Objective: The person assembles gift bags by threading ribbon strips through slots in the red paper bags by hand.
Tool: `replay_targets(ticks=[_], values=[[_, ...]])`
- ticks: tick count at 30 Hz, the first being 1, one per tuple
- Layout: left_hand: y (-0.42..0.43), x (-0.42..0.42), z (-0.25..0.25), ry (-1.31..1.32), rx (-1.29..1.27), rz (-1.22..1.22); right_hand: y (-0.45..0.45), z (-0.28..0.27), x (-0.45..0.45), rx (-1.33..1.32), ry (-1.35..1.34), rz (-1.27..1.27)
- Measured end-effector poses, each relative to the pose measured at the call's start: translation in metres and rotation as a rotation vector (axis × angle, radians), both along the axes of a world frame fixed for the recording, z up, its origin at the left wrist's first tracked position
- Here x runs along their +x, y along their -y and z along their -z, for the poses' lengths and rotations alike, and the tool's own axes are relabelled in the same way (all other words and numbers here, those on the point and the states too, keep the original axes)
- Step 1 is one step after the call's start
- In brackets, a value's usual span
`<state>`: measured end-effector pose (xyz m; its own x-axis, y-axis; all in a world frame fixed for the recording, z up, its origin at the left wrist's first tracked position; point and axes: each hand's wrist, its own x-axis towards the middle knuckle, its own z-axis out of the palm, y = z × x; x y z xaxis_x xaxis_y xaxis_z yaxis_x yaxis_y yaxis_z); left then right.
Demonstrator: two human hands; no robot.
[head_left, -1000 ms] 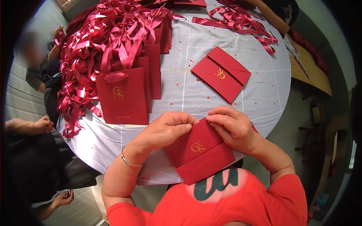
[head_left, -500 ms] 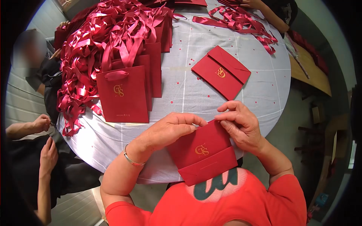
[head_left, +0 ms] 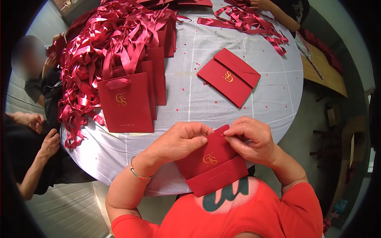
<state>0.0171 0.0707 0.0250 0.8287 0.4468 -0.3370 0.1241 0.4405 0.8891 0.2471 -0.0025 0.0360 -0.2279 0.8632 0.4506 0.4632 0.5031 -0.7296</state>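
A folded red paper bag (head_left: pixel 210 162) with a gold logo lies between my hands, over the table's near edge and against my shirt. My left hand (head_left: pixel 184 139) grips its top edge near the left corner, thumb on the front and fingers behind. At the top right corner, my right hand (head_left: pixel 251 139) pinches a small bit of red ribbon between thumb and fingers. Beyond the hands, another folded red bag (head_left: pixel 229 77) rests flat on the white tablecloth. To the left stands an upright red bag (head_left: pixel 127 104) with a ribbon handle.
Behind the upright bag are more red bags and a large heap of ribbon handles (head_left: pixel 119 37). Loose red ribbons (head_left: pixel 250 22) lie at the far right of the table (head_left: pixel 278 91). Co-workers' hands (head_left: pixel 49 143) show at the left; a co-worker's arm (head_left: pixel 283 18) reaches in at top right.
My right hand has gone from spread fingers to a pinch at the bag's top right corner. The view has shifted slightly. At the left, a co-worker's hands have moved.
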Motion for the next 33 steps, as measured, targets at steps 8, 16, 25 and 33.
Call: replay_targets(ticks=[8, 16, 25, 33], values=[[0.001, 0.0, -0.004, -0.017, 0.032, 0.011, 0.001, 0.0, 0.0, 0.027, -0.005, 0.018], [0.003, 0.001, -0.003, -0.055, 0.042, -0.017, 0.001, 0.002, -0.004, 0.112, 0.103, -0.061], [0.006, 0.001, -0.007, -0.092, 0.123, -0.03, 0.004, -0.001, -0.015, 0.089, 0.268, 0.007], [0.009, 0.002, -0.002, -0.138, 0.237, -0.048, 0.002, -0.011, -0.024, 0.004, 0.382, 0.047]])
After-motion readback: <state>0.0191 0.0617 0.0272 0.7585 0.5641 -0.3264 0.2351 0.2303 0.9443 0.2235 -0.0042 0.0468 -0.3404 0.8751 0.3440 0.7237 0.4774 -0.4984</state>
